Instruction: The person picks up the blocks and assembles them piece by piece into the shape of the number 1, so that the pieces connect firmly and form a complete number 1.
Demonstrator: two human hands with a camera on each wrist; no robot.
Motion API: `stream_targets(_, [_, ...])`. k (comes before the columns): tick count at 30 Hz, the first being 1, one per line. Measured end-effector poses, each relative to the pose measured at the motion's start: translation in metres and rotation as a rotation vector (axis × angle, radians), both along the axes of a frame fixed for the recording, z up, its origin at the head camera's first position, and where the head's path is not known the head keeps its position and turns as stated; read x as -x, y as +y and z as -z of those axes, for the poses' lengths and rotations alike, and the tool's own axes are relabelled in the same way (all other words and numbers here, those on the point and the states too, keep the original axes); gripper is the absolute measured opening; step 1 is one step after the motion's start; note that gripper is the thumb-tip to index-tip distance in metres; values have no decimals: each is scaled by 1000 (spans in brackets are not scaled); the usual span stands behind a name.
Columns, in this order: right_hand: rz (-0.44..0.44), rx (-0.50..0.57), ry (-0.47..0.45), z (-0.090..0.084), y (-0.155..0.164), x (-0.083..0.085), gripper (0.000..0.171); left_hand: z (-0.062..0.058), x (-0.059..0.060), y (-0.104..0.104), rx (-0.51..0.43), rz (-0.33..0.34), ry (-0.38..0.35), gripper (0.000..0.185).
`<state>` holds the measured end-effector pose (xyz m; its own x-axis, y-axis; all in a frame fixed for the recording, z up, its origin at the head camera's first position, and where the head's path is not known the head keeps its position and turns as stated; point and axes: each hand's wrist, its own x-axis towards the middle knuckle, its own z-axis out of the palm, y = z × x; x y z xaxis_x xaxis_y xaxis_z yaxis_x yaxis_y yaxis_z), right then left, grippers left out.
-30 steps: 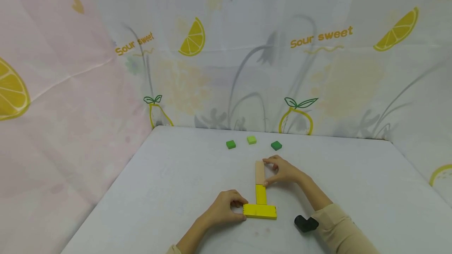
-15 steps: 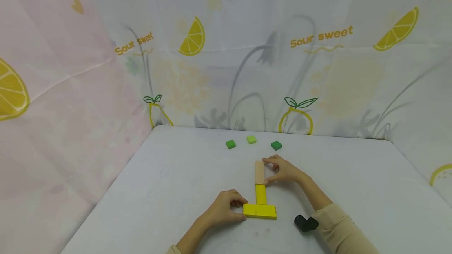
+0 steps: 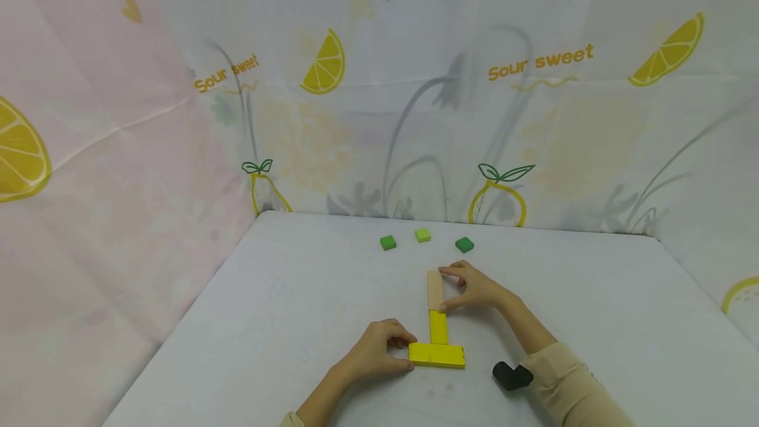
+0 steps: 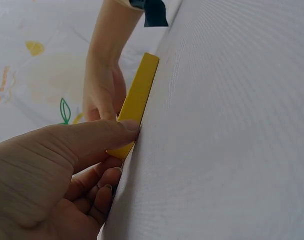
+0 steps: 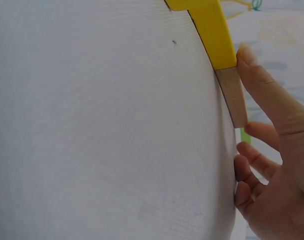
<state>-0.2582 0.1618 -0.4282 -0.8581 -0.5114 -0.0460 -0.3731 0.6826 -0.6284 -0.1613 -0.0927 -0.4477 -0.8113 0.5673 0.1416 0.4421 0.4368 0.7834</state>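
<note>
Three flat blocks form an upside-down T on the white table. My left hand (image 3: 377,349) pinches the left end of the crosswise yellow block (image 3: 439,355), its thumb on the near side. Beyond that lies a lengthwise yellow block (image 3: 438,328), then a plain wooden block (image 3: 435,290) end to end with it. With thumb and index fingertips, my right hand (image 3: 474,287) touches the wooden block's right side. In the right wrist view, the thumb is by the joint between yellow block (image 5: 212,35) and wooden block (image 5: 233,95); the index finger is at the wood's far corner.
Three small green blocks lie near the back: mid-green (image 3: 388,243), light green (image 3: 423,235) and dark green (image 3: 464,244). A black angled object (image 3: 512,376) is by the right sleeve. A lemon-printed cloth (image 3: 385,117) hangs behind the table.
The wooden block's far end has shifted slightly left, with my right fingertips following it. My left hand and the yellow blocks stay practically in place.
</note>
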Motion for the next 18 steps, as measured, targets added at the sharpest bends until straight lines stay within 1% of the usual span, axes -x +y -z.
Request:
stream_targets(12, [18,-9,28,4,-3,0,81,-1,-1,0,5,-7,3,30])
stream_targets(18, [56,-8,10,4,-4,-1,82,-1,-1,1,7,-3,3,30])
